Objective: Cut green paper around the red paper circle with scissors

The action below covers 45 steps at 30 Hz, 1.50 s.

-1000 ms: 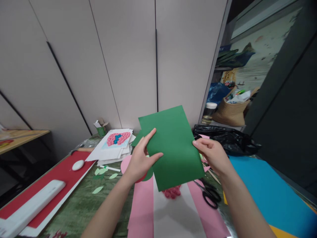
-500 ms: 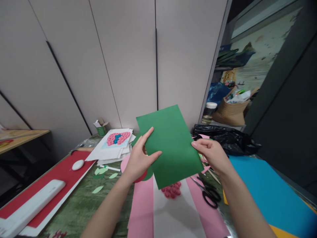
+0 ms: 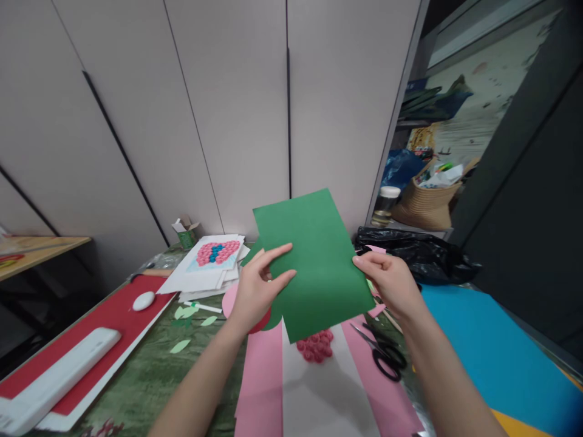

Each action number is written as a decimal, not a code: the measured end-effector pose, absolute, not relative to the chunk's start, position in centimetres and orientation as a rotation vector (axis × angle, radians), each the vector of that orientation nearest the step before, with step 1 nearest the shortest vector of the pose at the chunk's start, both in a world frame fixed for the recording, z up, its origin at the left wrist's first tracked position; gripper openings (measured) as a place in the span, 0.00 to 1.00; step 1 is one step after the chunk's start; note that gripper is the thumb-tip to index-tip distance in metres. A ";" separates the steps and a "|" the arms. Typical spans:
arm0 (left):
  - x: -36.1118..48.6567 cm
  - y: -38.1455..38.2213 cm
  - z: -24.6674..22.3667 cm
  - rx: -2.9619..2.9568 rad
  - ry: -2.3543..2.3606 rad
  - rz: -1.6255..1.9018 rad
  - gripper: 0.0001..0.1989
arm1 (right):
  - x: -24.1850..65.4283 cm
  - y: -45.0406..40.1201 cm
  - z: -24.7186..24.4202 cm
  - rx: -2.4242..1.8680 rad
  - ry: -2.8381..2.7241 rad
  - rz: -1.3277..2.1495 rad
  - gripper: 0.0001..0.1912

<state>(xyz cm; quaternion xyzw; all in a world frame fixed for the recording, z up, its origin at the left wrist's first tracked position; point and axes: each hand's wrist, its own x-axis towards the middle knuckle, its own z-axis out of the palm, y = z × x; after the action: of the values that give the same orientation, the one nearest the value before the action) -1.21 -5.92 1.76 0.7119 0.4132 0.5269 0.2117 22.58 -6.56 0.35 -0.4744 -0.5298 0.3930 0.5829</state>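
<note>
A smooth, plain green sheet (image 3: 314,261), slightly bowed, is held tilted above the white paper (image 3: 325,394) at centre. Its nine-o'clock edge is gripped by the left hand (image 3: 255,291), index finger and thumb spread across its face; its three-o'clock edge is pinched between the right hand's (image 3: 387,279) closed fingertips.
</note>
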 end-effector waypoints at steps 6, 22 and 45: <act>-0.9 -6.2 1.7 1.929 1.061 1.540 0.25 | 21.8 -6.3 -0.1 -0.977 -1.142 0.912 0.10; -1.4 -6.8 2.1 2.004 1.079 1.510 0.33 | 21.4 -7.3 0.9 -1.031 -1.206 0.782 0.08; -1.5 -6.8 2.5 1.886 1.075 1.424 0.36 | 22.0 -6.8 0.5 -1.005 -1.219 0.950 0.10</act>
<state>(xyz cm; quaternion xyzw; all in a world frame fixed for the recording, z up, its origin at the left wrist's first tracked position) -1.52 -6.83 2.50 0.6996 0.3987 0.5282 0.2695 21.99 -6.85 0.46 -0.4342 -0.5267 0.4104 0.6046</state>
